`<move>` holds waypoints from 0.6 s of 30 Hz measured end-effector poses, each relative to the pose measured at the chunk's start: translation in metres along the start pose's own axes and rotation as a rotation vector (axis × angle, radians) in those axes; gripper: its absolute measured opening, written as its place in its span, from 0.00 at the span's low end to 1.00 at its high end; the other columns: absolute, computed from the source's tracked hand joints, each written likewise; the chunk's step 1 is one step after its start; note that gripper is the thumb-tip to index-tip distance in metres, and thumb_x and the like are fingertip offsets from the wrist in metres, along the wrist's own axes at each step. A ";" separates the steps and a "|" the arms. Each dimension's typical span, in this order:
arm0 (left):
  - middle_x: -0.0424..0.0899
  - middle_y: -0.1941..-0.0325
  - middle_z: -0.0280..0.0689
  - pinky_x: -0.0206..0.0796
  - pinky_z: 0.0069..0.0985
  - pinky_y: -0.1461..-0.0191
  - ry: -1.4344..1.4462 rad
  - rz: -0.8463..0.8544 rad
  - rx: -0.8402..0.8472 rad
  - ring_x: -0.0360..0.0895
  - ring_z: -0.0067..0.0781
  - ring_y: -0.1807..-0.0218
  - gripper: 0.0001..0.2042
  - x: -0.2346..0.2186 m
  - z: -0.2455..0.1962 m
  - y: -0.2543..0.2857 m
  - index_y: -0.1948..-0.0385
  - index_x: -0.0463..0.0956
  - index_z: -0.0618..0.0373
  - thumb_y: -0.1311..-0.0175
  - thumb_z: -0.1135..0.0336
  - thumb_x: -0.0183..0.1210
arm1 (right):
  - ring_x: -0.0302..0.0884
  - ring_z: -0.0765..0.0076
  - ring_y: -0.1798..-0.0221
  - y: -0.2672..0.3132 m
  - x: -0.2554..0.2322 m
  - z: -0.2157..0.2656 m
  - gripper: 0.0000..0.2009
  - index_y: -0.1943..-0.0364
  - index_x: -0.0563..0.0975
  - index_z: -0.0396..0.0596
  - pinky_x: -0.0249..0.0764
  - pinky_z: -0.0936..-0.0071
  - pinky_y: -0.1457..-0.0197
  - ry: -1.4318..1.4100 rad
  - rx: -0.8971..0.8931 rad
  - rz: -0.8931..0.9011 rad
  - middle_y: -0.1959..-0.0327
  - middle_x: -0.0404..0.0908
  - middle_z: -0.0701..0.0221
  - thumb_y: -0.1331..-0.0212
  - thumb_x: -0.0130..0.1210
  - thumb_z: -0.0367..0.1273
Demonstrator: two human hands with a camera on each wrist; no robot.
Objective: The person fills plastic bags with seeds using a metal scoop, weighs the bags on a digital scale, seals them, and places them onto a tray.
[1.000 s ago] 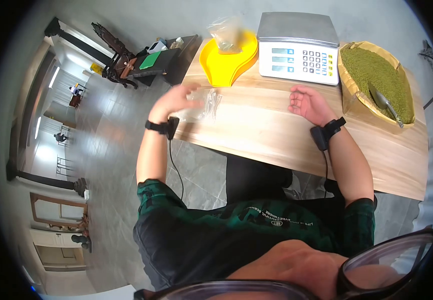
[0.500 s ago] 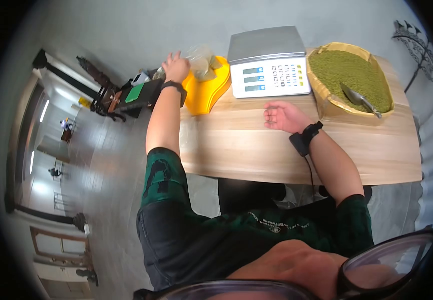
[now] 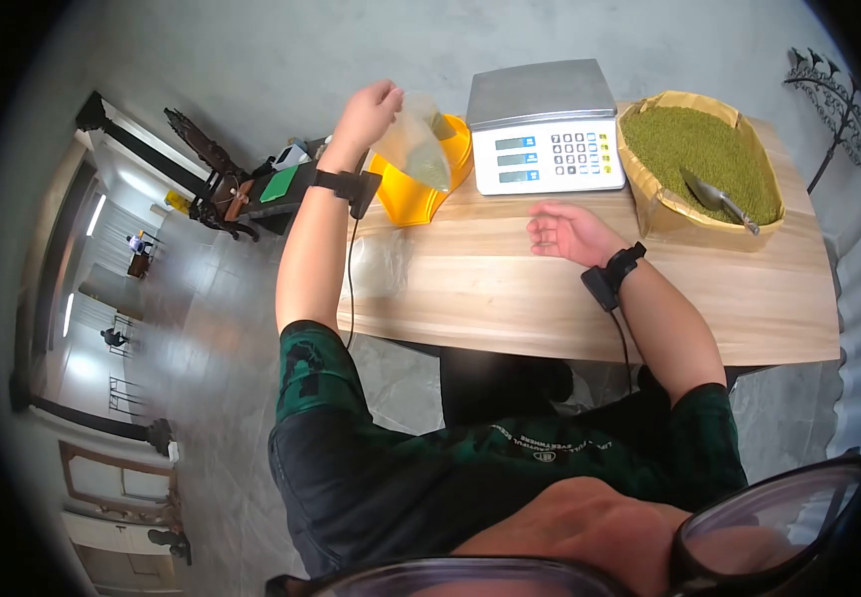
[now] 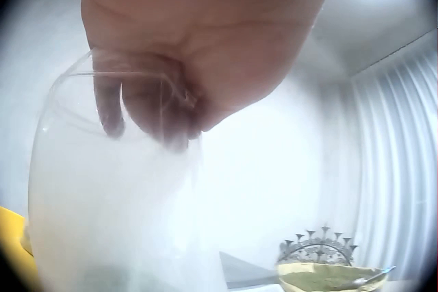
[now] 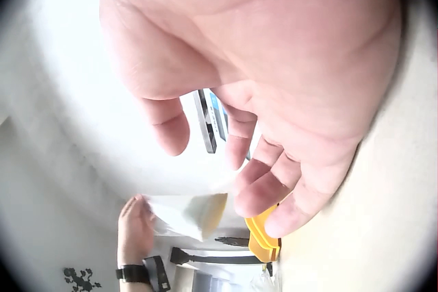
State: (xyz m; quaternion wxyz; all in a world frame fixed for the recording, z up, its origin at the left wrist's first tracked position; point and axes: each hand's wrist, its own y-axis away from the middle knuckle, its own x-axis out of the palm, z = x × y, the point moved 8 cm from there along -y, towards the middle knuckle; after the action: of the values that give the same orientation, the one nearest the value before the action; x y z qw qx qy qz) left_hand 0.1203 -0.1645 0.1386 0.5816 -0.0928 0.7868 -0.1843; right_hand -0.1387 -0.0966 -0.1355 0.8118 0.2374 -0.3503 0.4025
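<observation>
My left hand [image 3: 366, 117] pinches the top of a clear plastic bag [image 3: 418, 149] with some green contents low in it, above the yellow tray [image 3: 410, 203]. In the left wrist view the fingers of the left hand [image 4: 198, 39] curl at the rim of the bag [image 4: 116, 196]. Resting on the table with loosely bent fingers, my right hand [image 3: 572, 235] holds nothing, in front of the scale [image 3: 548, 149]. The right wrist view shows the right hand [image 5: 260, 66] and, beyond it, the bag [image 5: 191, 214] hanging from the left hand [image 5: 135, 232].
A paper-lined container of green grains [image 3: 694, 149] stands right of the scale, with a metal scoop [image 3: 717, 197] in it. Flat clear plastic [image 3: 379, 265] lies on the table [image 3: 510, 298] at the left. Behind the left arm is a dark side table [image 3: 286, 204].
The left hand has gone from above the flat plastic to the bag at the yellow tray, taken hold of its top and raised it. The right hand still rests on the table.
</observation>
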 end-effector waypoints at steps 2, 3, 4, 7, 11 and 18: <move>0.79 0.74 0.37 0.68 0.23 0.69 0.269 0.054 0.011 0.72 0.27 0.76 0.12 0.002 -0.033 0.013 0.65 0.78 0.59 0.29 0.60 0.51 | 0.76 0.68 0.50 -0.001 0.010 -0.001 0.18 0.44 0.71 0.47 0.74 0.62 0.41 0.080 -0.045 0.100 0.52 0.77 0.64 0.29 0.48 0.43; 0.79 0.74 0.37 0.68 0.23 0.69 0.265 0.055 0.014 0.72 0.27 0.76 0.12 0.001 -0.050 0.019 0.65 0.78 0.59 0.29 0.60 0.51 | 0.76 0.68 0.50 0.001 0.013 -0.002 0.18 0.44 0.71 0.47 0.74 0.62 0.41 0.077 -0.049 0.102 0.52 0.77 0.64 0.29 0.48 0.43; 0.79 0.74 0.37 0.68 0.23 0.70 0.258 0.100 0.047 0.73 0.25 0.75 0.12 0.004 -0.070 0.026 0.64 0.77 0.59 0.29 0.60 0.51 | 0.75 0.65 0.47 0.003 0.021 -0.001 0.22 0.39 0.67 0.48 0.73 0.61 0.40 0.098 -0.072 0.102 0.47 0.75 0.63 0.28 0.45 0.46; 0.79 0.73 0.38 0.69 0.25 0.70 0.174 0.159 0.119 0.74 0.25 0.75 0.13 0.019 -0.114 0.038 0.62 0.77 0.61 0.29 0.59 0.52 | 0.73 0.61 0.43 0.009 0.037 0.005 0.28 0.32 0.61 0.51 0.70 0.57 0.37 0.041 -0.114 0.102 0.41 0.71 0.61 0.28 0.41 0.52; 0.80 0.68 0.45 0.70 0.34 0.61 0.141 0.088 0.395 0.77 0.42 0.67 0.14 0.057 -0.170 0.049 0.61 0.76 0.62 0.29 0.58 0.52 | 0.71 0.56 0.42 0.019 0.057 0.017 0.30 0.32 0.61 0.51 0.68 0.52 0.37 -0.172 -0.183 0.141 0.41 0.71 0.60 0.28 0.37 0.55; 0.76 0.61 0.49 0.66 0.41 0.55 0.185 0.098 0.479 0.74 0.56 0.58 0.12 0.055 -0.232 0.073 0.64 0.73 0.64 0.29 0.62 0.51 | 0.75 0.56 0.45 0.008 0.017 0.033 0.27 0.36 0.64 0.49 0.79 0.66 0.51 -0.330 -0.352 0.089 0.44 0.73 0.60 0.28 0.39 0.53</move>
State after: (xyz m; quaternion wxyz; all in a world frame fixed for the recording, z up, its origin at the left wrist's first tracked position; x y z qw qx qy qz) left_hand -0.1116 -0.0750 0.1202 0.5209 0.1031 0.7741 -0.3448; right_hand -0.1504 -0.1060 -0.1007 0.7538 0.1390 -0.5531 0.3265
